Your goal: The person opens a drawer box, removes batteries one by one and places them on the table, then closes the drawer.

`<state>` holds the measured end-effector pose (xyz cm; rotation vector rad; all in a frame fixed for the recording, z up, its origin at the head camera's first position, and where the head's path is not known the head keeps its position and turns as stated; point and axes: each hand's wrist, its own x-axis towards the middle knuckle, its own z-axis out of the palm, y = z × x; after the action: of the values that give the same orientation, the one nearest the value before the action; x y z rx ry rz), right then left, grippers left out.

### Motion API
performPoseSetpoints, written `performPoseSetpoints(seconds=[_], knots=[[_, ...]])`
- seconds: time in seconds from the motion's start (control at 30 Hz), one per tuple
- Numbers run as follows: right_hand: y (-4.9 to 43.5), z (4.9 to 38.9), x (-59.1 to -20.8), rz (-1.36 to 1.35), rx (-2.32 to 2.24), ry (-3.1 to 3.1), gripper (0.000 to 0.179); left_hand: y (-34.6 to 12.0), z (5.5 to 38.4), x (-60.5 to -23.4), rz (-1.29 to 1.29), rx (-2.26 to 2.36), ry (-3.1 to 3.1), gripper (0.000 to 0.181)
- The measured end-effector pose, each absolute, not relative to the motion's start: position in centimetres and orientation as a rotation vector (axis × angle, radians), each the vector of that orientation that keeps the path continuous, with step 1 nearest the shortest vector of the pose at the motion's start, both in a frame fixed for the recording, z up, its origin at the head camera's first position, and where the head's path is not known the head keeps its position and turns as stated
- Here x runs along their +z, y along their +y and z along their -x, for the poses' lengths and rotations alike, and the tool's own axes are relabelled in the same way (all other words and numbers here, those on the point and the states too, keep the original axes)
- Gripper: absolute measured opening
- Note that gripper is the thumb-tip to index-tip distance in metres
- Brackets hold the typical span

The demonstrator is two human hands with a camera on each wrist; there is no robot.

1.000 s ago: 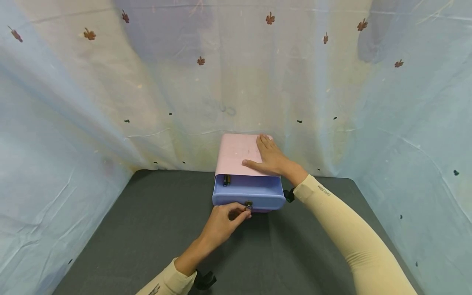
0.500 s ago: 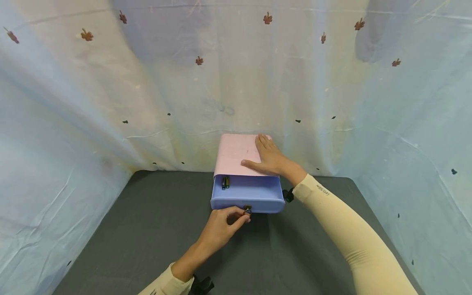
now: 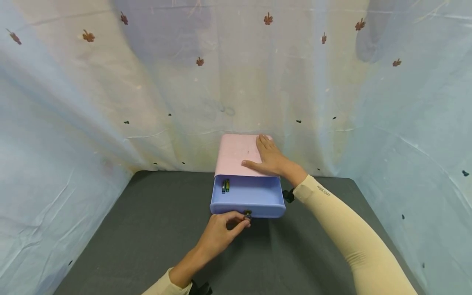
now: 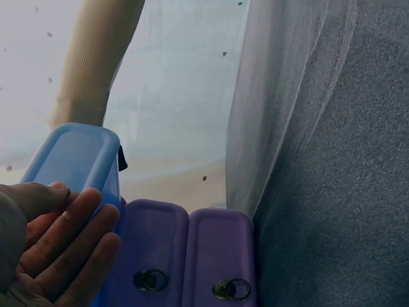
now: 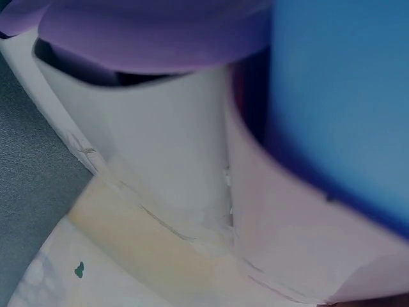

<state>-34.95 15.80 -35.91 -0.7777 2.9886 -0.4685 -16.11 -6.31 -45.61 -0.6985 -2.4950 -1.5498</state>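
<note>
Drawer (image 3: 269,211) juts out w/ L hand (image 3: 218,232) pinching ring (image 3: 248,216).

A broad, dark grey tabletop (image 3: 158,217) with rounded far corners spreads across the scene. Behind its far edge hangs thin, softly creased sheeting in cream, pale blue and mauve (image 3: 236,94), with pale blue stretches on the left and the right. Brown, leaf-shaped prints (image 3: 268,19) are scattered over its upper part; small black flecks (image 3: 298,121) dot it lower down, three of them on the right. A faint, bluish double loop (image 3: 227,110) marks the middle of the far side.
</note>
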Motion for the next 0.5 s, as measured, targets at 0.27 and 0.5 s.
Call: performPoseSetpoints(seconds=[0.27, 0.5], knots=[[15.81, 34.92, -35.72, 0.773, -0.471, 2.977, 0.12, -6.4, 15.73, -46.02, 0.711, -1.552, -2.489, 0.005], [15.82, 35.15, -35.86, 0.797, -0.461, 2.986, 0.121, -6.38, 15.37, -46.18, 0.708, -1.548, -2.482, 0.004]])
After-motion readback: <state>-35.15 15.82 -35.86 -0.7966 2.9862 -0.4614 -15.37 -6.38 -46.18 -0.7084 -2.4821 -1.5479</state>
